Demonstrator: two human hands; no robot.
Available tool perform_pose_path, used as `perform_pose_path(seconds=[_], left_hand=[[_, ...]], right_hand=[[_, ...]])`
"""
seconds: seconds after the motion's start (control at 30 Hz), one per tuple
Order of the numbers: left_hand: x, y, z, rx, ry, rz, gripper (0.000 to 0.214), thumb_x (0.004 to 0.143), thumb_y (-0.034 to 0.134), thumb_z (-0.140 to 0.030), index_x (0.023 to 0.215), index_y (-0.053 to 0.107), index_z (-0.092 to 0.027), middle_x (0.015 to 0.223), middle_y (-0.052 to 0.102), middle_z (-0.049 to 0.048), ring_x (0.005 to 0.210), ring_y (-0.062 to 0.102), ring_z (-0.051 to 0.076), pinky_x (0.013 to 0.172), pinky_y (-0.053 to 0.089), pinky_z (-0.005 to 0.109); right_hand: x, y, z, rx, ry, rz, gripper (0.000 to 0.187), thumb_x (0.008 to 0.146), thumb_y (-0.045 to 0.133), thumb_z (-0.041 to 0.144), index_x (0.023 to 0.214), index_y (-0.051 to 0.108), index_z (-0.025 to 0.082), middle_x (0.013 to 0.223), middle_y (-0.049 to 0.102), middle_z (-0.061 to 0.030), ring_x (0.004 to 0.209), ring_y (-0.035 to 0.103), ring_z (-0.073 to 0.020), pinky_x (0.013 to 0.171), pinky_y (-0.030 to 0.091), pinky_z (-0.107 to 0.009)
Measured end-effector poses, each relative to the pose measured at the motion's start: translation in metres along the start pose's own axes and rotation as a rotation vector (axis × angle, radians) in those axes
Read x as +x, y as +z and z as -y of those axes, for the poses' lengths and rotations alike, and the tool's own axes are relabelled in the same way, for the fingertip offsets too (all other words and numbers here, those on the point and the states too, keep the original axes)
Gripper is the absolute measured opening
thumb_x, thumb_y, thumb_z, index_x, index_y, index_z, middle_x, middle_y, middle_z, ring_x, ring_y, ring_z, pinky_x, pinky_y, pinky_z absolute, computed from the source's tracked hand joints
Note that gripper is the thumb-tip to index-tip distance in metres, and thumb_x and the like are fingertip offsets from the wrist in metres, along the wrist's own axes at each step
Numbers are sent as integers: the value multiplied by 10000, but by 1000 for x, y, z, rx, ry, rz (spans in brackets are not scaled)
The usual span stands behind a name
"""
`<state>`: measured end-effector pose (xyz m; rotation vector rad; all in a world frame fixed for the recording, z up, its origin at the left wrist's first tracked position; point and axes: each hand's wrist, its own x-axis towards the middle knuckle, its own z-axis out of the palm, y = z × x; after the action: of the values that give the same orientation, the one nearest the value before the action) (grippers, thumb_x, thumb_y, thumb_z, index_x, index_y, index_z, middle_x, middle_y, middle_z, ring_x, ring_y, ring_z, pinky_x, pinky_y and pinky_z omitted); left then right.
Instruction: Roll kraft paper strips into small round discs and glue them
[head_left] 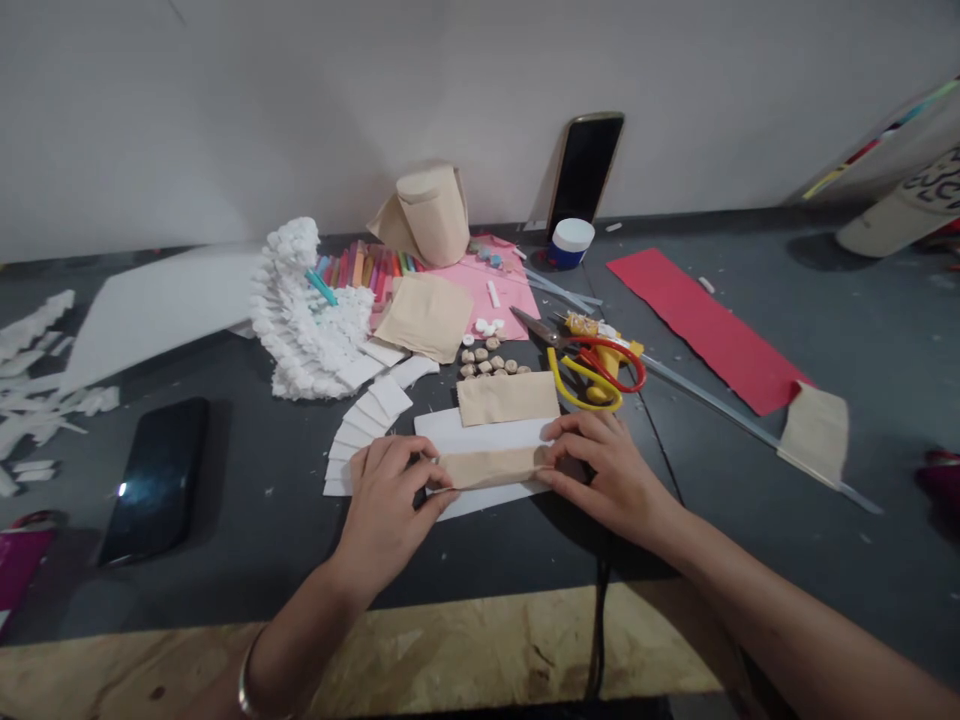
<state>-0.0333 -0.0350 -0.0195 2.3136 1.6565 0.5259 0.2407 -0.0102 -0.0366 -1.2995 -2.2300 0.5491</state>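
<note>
A narrow folded strip of tan paper lies on a white sheet near the front of the dark table. My left hand pinches the strip's left end with thumb and fingers. At the strip's right end my right hand presses down with closed fingers. A second tan paper rectangle lies just behind the strip.
Behind are yellow-and-red scissors, small tan and white beads, fanned white paper strips, a white ruffled paper shape, a tan roll and pink paper. A dark phone lies left, a red sheet right, another phone against the wall.
</note>
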Motion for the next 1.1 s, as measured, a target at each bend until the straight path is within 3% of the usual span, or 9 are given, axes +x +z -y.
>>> perform_pose_path(seconds=[0.17,0.37,0.73,1.1], left_hand=[[1,0,0,12,-8,0,26,838,691,-281,814,700,-279,1044,647,28,1056,535,250,904,337,440],[0,0,0,50,-3,-13,88,884,624,-285,829,692,-272,1068,650,35,1072,532,262,895,337,448],[1,1,2,71,-41,25,145,887,613,-322,780,646,-230,1105,649,55,1085,521,271,917,318,471],[5,0,1,89,-31,-25,227,827,678,-350,664,598,-214,1066,649,43,1074,534,267,993,299,504]], right_hand=[[-1,-1,-1,-39,-33,30,94,877,646,365,879,707,293,1110,624,-67,1036,516,-282,871,382,-460],[-1,0,-4,-40,-25,45,112,896,615,333,867,701,269,1122,629,-69,1023,526,-275,872,396,-462],[0,2,-2,-20,10,17,214,906,597,326,726,646,222,1076,658,-62,993,535,-258,855,395,-455],[2,5,1,-12,65,-7,232,843,656,305,635,609,214,1028,661,-50,978,530,-271,798,362,-440]])
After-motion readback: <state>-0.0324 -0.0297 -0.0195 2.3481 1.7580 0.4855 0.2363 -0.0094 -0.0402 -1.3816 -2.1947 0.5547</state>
